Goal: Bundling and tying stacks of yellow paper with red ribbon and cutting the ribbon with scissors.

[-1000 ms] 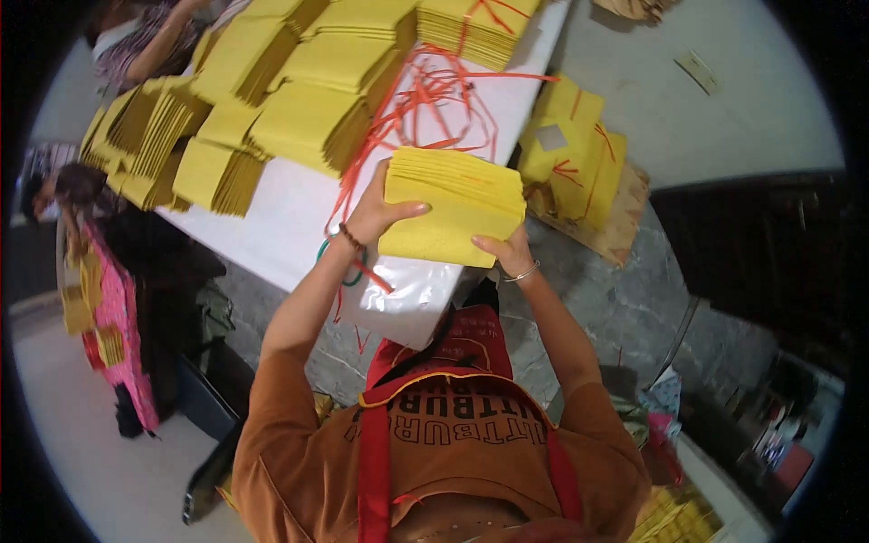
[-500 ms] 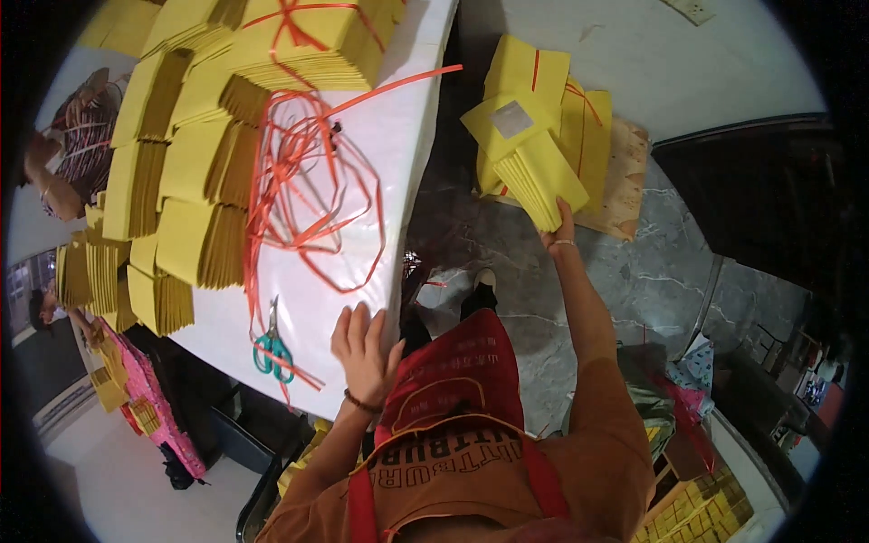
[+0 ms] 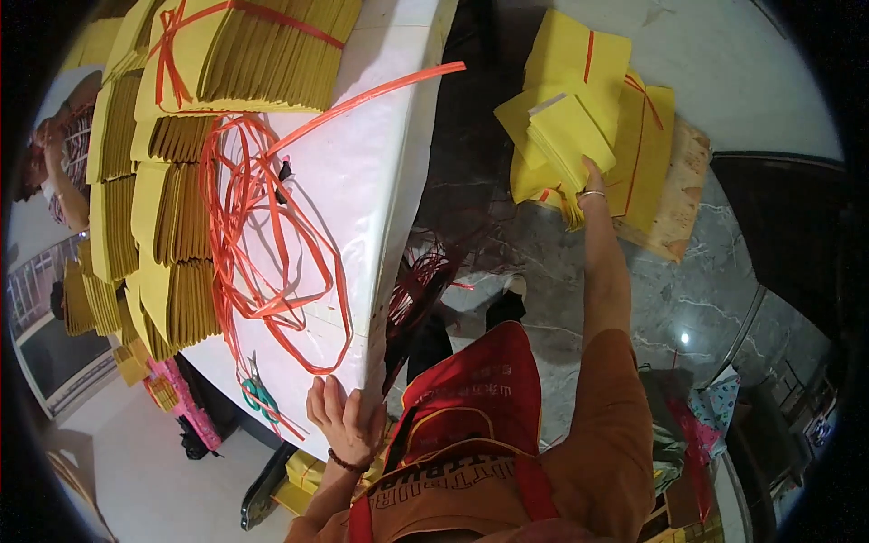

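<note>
My right hand [image 3: 592,177], arm stretched far out, is closed on the near edge of a stack of yellow paper [image 3: 572,143]. That stack lies over a larger pile of yellow paper bundles [image 3: 579,63], tied with red strips, low by the wall. Fingers stretched out, my left hand [image 3: 346,418] rests at the white table's near corner, holding nothing. Just left of it lie teal-handled scissors [image 3: 260,398]. Beyond them is a loose tangle of red plastic strip [image 3: 288,312].
Stacked yellow paper bundles [image 3: 176,217] fill the table's left side; a tied one [image 3: 262,54] sits at the far end. A wooden board [image 3: 685,204] lies under the floor pile. Another person [image 3: 68,163] is at the far left. A dark chair [image 3: 267,484] stands below the table.
My right hand has moved farther out with the yellow stack, which now covers most of a pale square on the pile. My left hand stays at the table's corner. The whole view has shifted.
</note>
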Motion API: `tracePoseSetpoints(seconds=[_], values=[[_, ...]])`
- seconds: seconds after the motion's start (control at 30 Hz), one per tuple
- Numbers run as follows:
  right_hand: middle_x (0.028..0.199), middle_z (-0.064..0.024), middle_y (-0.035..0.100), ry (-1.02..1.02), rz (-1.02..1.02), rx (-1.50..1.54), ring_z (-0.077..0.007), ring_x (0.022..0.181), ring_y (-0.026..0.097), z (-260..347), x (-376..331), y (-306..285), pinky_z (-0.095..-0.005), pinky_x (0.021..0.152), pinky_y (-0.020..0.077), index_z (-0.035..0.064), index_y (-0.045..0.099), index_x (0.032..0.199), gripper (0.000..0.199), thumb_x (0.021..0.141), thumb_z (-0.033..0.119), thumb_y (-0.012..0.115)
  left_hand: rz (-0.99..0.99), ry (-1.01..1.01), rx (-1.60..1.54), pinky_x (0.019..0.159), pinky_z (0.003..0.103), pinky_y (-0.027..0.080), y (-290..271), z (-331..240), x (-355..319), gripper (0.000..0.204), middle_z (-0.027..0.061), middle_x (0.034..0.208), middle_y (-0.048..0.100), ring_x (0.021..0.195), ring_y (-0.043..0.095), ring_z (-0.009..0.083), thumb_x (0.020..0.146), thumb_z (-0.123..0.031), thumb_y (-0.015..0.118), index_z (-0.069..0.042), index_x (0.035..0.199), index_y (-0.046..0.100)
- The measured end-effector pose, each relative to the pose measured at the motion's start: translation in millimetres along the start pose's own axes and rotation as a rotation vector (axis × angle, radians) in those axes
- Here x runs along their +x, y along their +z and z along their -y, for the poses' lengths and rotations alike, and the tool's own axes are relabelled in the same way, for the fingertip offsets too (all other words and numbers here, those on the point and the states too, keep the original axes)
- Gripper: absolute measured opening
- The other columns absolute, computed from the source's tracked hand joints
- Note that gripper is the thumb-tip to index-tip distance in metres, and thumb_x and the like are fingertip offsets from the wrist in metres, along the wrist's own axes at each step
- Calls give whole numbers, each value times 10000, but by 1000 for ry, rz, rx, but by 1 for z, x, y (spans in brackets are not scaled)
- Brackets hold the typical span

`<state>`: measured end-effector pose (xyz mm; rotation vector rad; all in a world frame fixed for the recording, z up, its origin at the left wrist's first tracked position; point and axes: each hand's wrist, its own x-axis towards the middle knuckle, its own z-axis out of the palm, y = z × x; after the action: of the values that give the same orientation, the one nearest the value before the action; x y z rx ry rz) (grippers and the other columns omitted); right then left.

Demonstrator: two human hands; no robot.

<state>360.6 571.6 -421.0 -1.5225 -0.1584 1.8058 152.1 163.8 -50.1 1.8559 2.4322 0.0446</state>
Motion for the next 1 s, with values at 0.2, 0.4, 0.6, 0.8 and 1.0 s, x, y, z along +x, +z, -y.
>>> tracePoseSetpoints(seconds=[0.2, 0.4, 0.6, 0.8, 1.0], values=[[1080, -91, 555, -24, -45, -6, -257, 918, 568, 6, -16, 1, -386, 760, 489, 34, 467, 1181, 527, 740, 248, 662, -62, -25, -15, 936, 530, 244, -1, -2, 2, 614, 203, 1305, 345, 1202, 307, 403, 666, -188, 669, -119, 1209, 390], [1073, -124, 549, -179, 201, -99, -248, 923, 563, -5, -51, -29, -359, 750, 486, 11, 450, 1162, 490, 793, 306, 579, -18, -64, -45, 953, 497, 246, -8, 0, 0, 541, 177, 1249, 401, 1165, 343, 372, 648, -215, 669, -121, 1148, 485], [1123, -36, 498, 192, -114, -269, -194, 1044, 469, -26, -164, -49, -399, 827, 397, 116, 415, 1178, 473, 877, 468, 320, -23, -70, -209, 979, 472, 231, -28, 7, 0, 611, 134, 1313, 355, 1216, 311, 331, 684, -208, 635, -142, 1248, 411], [1296, -79, 367, 7, -4, 43, -216, 1174, 367, -18, -268, -21, -449, 961, 272, 133, 354, 1288, 555, 845, 459, 431, -275, -2, -842, 979, 416, 279, -61, 67, -14, 486, 157, 1276, 402, 1201, 343, 338, 747, -181, 589, -103, 1208, 456], [1206, -95, 427, -499, -14, -3, -231, 1106, 398, -44, -418, 90, -401, 863, 366, 92, 361, 1234, 444, 860, 310, 461, -919, -808, -1037, 813, 308, 393, -78, 273, -44, 427, 150, 1129, 448, 1021, 448, 220, 807, -176, 584, 15, 1148, 412]])
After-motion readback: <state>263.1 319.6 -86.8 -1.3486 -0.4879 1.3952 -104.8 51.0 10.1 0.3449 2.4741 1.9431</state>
